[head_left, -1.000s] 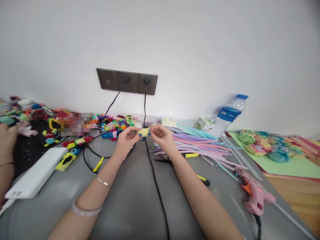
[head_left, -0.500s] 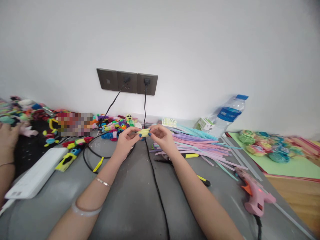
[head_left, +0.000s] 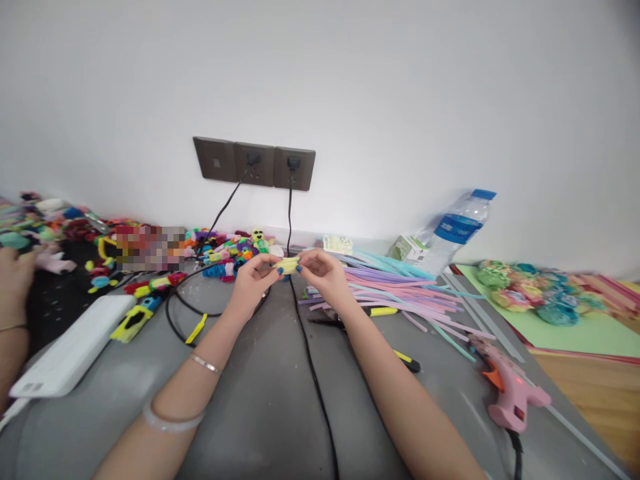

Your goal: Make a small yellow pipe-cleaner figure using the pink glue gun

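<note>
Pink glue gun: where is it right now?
In the head view, the pink glue gun lies lower right on the grey table, just past the right-hand tips of the pastel pipe cleaners.

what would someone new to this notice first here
Probably the long pastel fuzzy strips, fanned out on the grey table right of centre, and the pink glue gun lying near the table's right edge. At the centre, the left hand and right hand hold a small pale-yellow fuzzy piece between their fingertips.
</note>
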The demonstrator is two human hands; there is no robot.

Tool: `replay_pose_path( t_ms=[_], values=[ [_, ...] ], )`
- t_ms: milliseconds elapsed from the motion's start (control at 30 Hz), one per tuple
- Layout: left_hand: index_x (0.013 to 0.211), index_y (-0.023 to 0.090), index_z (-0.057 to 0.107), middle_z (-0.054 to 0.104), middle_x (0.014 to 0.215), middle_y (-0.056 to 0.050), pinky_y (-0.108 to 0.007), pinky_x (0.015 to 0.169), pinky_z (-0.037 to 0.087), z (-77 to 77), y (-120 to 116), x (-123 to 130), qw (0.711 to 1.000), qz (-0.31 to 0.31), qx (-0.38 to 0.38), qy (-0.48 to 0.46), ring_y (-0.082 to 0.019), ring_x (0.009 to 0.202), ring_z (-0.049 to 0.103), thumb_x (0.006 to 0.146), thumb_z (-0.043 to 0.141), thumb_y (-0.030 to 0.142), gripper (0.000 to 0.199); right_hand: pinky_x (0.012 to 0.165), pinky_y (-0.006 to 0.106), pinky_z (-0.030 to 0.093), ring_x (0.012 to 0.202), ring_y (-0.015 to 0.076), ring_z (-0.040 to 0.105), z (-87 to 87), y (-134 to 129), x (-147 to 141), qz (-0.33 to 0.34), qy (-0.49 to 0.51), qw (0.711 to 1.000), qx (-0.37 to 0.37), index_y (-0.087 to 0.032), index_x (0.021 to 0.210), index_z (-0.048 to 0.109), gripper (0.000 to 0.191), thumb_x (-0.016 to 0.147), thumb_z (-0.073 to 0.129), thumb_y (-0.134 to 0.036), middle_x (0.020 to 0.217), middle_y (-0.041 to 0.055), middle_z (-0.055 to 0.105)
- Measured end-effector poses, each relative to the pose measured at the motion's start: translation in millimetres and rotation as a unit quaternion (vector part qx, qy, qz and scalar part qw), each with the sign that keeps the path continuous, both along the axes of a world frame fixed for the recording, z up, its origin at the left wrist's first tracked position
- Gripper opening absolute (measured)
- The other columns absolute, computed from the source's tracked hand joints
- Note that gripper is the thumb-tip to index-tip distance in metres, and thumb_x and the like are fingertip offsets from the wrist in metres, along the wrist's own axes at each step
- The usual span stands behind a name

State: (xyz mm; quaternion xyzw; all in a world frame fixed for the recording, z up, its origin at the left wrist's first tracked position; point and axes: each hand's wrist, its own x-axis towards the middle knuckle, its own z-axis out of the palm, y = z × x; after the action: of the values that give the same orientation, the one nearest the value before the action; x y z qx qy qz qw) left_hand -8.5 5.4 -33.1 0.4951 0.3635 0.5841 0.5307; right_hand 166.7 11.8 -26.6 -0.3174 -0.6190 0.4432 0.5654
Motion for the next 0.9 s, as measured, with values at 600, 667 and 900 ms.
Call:
replay_pose_path(
  t_ms=[600, 667, 900],
  values=[
    [0.085, 0.018, 0.069, 0.067, 0.087, -0.002, -0.028, 0.073, 0.058, 0.0, 0.4, 0.5, 1.000, 0.001, 0.006, 0.006, -0.015, 0.077, 0.065, 0.066, 0.082, 0.031, 0.027, 0.080, 0.035, 0.053, 0.083, 0.0185, 0.065, 0.4, 0.2, -0.4, -0.003, -0.007, 1.000, 0.001, -0.022, 0.081, 0.059, 0.020, 0.075, 0.072, -0.035, 0.090, 0.0043, 0.064],
    [0.085, 0.018, 0.068, 0.068, 0.087, -0.002, -0.029, 0.074, 0.058, -0.1, 0.4, 0.7, 1.000, 0.001, 0.010, 0.006, -0.015, 0.078, 0.065, 0.066, 0.082, 0.031, 0.027, 0.080, 0.035, 0.053, 0.084, 0.0185, 0.065, 0.1, 0.6, -0.5, -0.004, -0.004, 1.000, 0.002, -0.022, 0.081, 0.058, 0.021, 0.075, 0.072, -0.036, 0.090, 0.0044, 0.064],
    [0.085, 0.018, 0.069, 0.068, 0.086, -0.003, -0.029, 0.074, 0.057, -0.8, 0.4, 0.5, 1.000, 0.004, 0.013, 0.013, -0.016, 0.077, 0.066, 0.067, 0.082, 0.032, 0.027, 0.081, 0.034, 0.053, 0.085, 0.0183, 0.065, -1.2, 1.1, -0.1, 0.002, -0.002, 1.000, -0.008, -0.022, 0.081, 0.058, 0.020, 0.074, 0.072, -0.034, 0.092, 0.0044, 0.064]
  ],
)
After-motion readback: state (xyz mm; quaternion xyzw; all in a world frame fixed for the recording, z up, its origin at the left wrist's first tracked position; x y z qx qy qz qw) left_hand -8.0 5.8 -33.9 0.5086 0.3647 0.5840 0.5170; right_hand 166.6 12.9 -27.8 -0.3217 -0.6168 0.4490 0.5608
